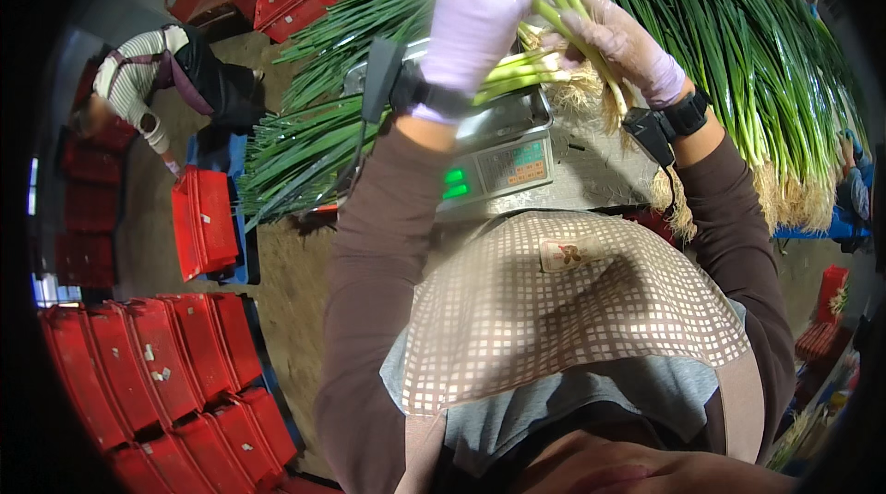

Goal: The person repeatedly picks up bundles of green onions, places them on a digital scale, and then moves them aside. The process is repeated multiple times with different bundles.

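My left hand (477,16), in a thin pale glove, is raised over the scale at the top; it is blurred, and its fingertips are partly hidden. Gloved as well, my right hand (623,40) grips a few green onion stalks (567,19), whose white ends and roots hang down beside the wrist. Beneath both hands, a digital scale (516,165) with a steel tray (505,116) carries more green onions (526,71), roots pointing right. Their long leaves (311,141) spread out to the left past the tray.
A large pile of green onions (740,85) lies on the steel table (595,182) at right. Stacked red crates (166,355) stand at lower left. Another person (159,71) bends over a red crate (204,220) at left. A co-worker's gloved hand (848,144) shows at the far right.
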Demonstrator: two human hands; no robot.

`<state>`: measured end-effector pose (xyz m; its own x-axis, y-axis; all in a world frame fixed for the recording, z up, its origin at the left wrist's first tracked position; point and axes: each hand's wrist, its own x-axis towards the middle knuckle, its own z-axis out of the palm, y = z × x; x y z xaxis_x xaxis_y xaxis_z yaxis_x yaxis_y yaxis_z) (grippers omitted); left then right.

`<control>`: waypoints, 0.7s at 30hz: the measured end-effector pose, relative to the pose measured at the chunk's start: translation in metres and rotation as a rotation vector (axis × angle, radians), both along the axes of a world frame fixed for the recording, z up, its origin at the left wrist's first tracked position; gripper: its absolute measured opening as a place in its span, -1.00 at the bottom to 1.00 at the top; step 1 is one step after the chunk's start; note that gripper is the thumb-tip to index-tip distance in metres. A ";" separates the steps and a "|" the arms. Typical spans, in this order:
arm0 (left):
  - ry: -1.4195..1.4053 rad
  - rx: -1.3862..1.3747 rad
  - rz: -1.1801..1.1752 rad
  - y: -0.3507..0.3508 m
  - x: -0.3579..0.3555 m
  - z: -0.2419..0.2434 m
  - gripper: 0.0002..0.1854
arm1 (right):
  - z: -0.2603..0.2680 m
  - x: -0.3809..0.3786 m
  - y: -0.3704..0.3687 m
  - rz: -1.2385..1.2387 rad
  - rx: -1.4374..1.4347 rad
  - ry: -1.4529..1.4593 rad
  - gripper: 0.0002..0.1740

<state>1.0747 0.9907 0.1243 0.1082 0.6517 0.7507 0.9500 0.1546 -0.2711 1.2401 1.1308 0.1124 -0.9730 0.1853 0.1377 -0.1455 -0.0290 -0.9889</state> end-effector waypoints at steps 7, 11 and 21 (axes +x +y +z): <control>0.075 0.362 -0.115 -0.058 -0.008 0.076 -0.53 | -0.022 0.043 0.017 -0.538 0.100 -0.104 -0.61; -0.040 0.240 0.206 -0.148 -0.014 0.067 -0.24 | -0.087 0.112 0.059 -0.628 0.148 -0.170 -0.78; -0.248 -0.069 0.301 -0.154 -0.035 -0.013 -0.23 | -0.281 0.234 0.139 -0.787 0.225 -0.794 -0.71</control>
<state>1.0395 0.8365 0.1114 -0.2744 0.6764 0.6835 0.9029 0.4257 -0.0588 1.4740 1.2701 -0.1681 -0.4247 0.8319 -0.3571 0.6241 -0.0167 -0.7812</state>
